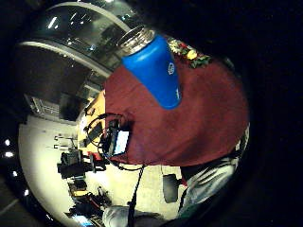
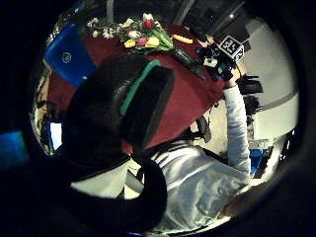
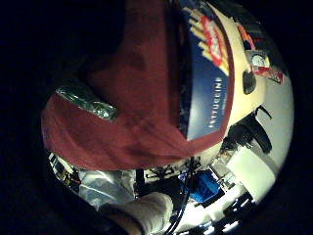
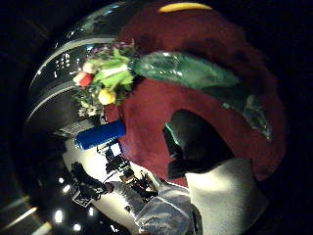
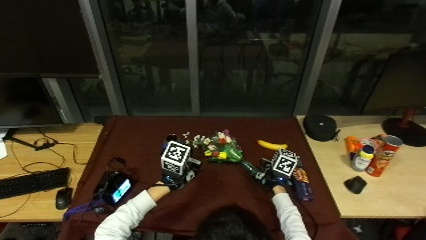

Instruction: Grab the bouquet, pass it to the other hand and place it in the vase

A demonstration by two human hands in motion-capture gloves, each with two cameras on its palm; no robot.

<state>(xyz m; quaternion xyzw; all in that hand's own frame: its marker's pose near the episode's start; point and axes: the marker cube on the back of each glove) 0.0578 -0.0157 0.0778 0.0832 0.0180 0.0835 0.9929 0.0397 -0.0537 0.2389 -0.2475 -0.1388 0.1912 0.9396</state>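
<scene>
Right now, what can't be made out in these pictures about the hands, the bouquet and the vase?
- Right hand: outside view, marker cube covers the fingers; whether it grips the green-wrapped bouquet of mixed flowers is unclear.
- Left hand: likewise covered from above; the left thumb side palm view shows only dark glove.
- Blue cylindrical metal-rimmed vase: outside view hides it behind the left hand.
- Bouquet stem end: cut off by darkness in the right little finger side palm view.

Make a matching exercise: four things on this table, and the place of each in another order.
1 bouquet of mixed flowers in green wrap
2 curved yellow banana
3 tall metal-rimmed vase
4 black computer mouse

A on bare wood beside the black keyboard
B upright on the dark red cloth
C lying between vase and banana
D on cloth, right of bouquet

Pairs: 1-C, 2-D, 3-B, 4-A
</scene>
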